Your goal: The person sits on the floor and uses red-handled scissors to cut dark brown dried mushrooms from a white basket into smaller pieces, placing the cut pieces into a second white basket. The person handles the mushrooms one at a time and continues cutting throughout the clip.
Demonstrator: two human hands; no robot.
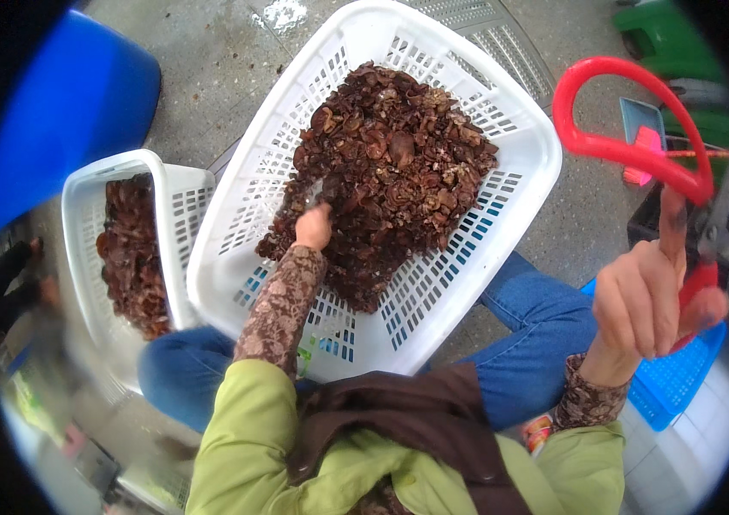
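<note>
A large white plastic basket (351,16) stands before me, holding a heap of dark brown pieces that look like wood ear fungus (396,154). My left hand (314,228) is on the left part of the heap, its fingertips blurred among the pieces; a small pale, shiny thing shows beside them, and I cannot tell whether it is gripped. Raised at the right, outside the basket, my right hand (641,299) holds red-handled scissors (634,158). The index finger lies by the large handle loop and the thumb is at the lower handle. The metal blades point away to the right.
A smaller white basket (174,257) with more brown pieces stands at the left, near a blue container (87,96). A blue perforated basket (667,386) lies at the lower right. Green containers (667,38) and a dustpan (644,116) with a pink brush stand at the upper right.
</note>
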